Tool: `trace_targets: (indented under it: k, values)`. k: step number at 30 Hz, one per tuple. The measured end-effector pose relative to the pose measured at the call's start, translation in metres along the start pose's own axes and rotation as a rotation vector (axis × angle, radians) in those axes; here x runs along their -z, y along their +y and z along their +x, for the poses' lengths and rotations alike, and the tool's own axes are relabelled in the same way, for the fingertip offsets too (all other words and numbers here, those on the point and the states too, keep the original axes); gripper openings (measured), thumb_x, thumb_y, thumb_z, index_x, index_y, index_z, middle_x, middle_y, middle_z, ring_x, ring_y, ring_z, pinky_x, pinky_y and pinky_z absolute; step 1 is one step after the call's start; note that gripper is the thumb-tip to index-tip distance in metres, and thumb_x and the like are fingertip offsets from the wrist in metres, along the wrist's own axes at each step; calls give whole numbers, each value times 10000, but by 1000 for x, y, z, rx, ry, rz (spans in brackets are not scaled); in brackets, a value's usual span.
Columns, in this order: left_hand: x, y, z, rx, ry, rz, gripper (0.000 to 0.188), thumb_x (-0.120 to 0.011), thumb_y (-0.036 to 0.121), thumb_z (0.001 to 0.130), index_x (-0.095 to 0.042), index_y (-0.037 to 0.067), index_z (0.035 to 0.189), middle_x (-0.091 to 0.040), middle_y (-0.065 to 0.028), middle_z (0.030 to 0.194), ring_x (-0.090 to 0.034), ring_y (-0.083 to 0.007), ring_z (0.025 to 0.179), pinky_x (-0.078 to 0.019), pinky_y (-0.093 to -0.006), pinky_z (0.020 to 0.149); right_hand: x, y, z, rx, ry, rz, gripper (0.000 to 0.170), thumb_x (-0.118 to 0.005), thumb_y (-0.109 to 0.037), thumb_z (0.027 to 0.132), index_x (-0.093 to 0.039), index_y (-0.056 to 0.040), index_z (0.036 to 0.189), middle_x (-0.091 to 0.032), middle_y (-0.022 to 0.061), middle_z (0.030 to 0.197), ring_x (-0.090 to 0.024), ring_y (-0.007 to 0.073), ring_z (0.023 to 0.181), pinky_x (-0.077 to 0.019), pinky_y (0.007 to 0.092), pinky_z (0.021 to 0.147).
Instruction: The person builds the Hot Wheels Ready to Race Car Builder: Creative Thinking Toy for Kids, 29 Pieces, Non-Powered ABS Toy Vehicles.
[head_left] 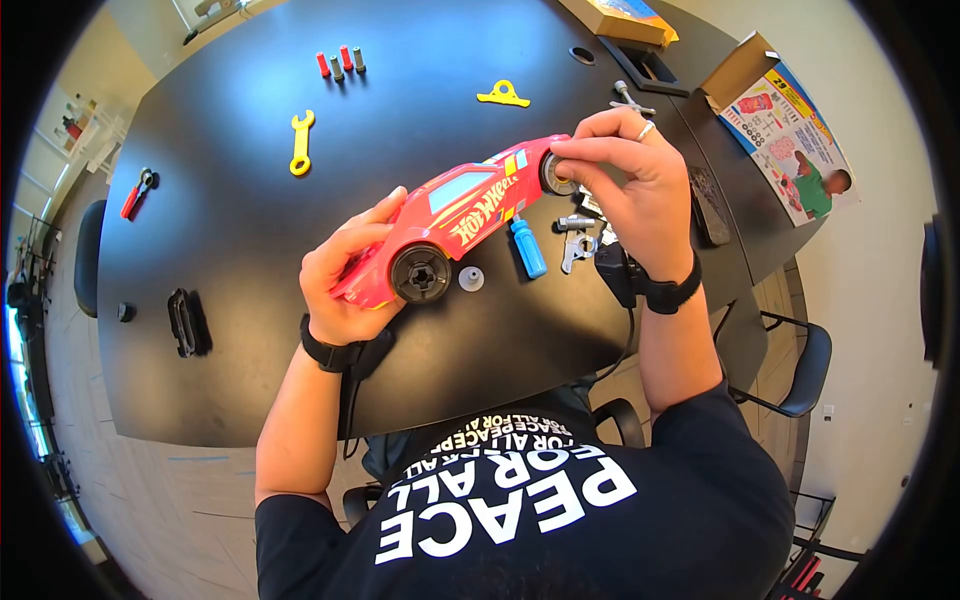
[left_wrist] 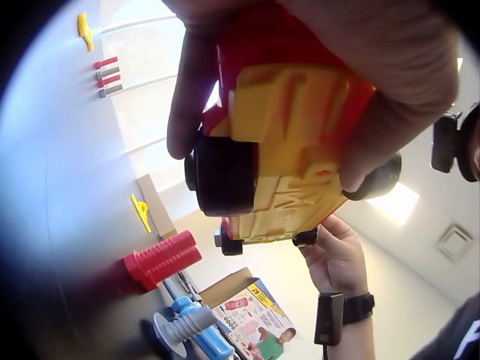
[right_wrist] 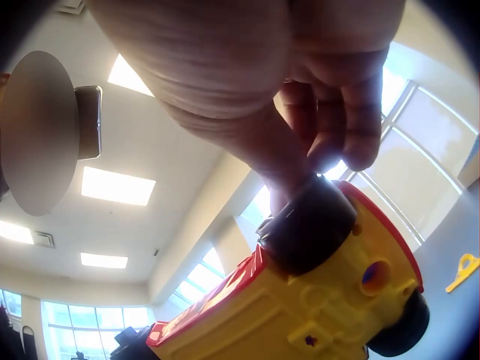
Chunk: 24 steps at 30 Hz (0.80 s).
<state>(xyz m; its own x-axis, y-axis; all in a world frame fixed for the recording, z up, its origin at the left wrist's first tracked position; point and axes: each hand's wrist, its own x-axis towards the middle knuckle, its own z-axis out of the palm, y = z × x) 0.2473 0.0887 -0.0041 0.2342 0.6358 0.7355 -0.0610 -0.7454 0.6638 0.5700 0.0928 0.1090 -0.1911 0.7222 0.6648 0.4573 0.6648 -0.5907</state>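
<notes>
A red toy car [head_left: 470,205] with "Hot Wheels" lettering is held above the table, its yellow underside [left_wrist: 289,150] showing in the left wrist view. My left hand [head_left: 350,265] grips the rear end, near the large black rear wheel [head_left: 420,273]. At the front end, my right hand [head_left: 635,180] pinches the front wheel [right_wrist: 311,225] between thumb and fingers. A blue screwdriver [head_left: 527,248] and a grey round piece [head_left: 471,279] lie below the car. In the left wrist view a red ribbed piece [left_wrist: 166,259] stands near them.
On the black table [head_left: 240,230] are a yellow wrench [head_left: 301,143], a yellow bracket [head_left: 503,95], several red and grey pegs [head_left: 347,60], a red-handled tool [head_left: 137,196] and a black part [head_left: 182,322]. Grey metal-looking parts [head_left: 577,250] lie by the screwdriver. An open box [head_left: 775,125] sits right.
</notes>
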Motion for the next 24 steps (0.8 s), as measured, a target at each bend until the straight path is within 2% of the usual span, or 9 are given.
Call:
trace_targets:
  k: [5, 8, 10, 14, 16, 24]
  values:
    - [-3, 0, -2, 44, 23, 15, 533, -891, -6, 788, -696, -53, 1282, -666, -359, 1444, -680, -393, 1372, -505, -478, 1164, -6, 5, -6, -80, 17, -40, 250, -871, 58, 834, -847, -24, 1069, -723, 69, 991, -701, 163, 878, -581, 280, 776]
    - [-3, -1, -2, 63, 31, 1, 526, -891, -11, 789, -699, -51, 1277, -669, -356, 1440, -678, -394, 1375, -510, -476, 1160, -7, 1, -8, -28, 39, -83, 284, -906, 5, 819, -843, -30, 1094, -724, 74, 998, -695, 174, 881, -570, 297, 779]
    - [-4, -2, -2, 33, 52, -5, 522, -898, 1, 791, -701, -47, 1272, -676, -353, 1432, -669, -396, 1387, -516, -472, 1153, -6, 2, -10, 76, 84, -135, 319, -928, -42, 812, -834, -30, 1116, -727, 78, 1010, -690, 183, 878, -563, 309, 784]
    - [-3, 1, -1, 31, 23, 55, 509, -903, 14, 790, -707, -43, 1257, -685, -351, 1419, -675, -395, 1379, -529, -468, 1139, -14, 10, -15, 74, 65, -222, 325, -947, -68, 799, -822, -35, 1096, -727, 75, 1015, -676, 178, 847, -548, 301, 747]
    - [-3, 2, -1, 27, 7, 99, 516, -908, 35, 823, -689, -62, 1280, -667, -393, 1408, -668, -383, 1383, -521, -463, 1140, -21, 10, -17, -47, 134, -165, 321, -964, -103, 796, -801, -41, 1065, -724, 67, 1000, -660, 163, 812, -530, 292, 703]
    - [-6, 3, 0, -15, 15, 128, 505, -905, 32, 830, -687, -64, 1276, -692, -361, 1395, -653, -398, 1399, -529, -472, 1137, -29, 14, -21, -72, 210, -176, 300, -964, -140, 822, -780, -32, 1033, -690, 47, 949, -640, 136, 758, -531, 274, 632]
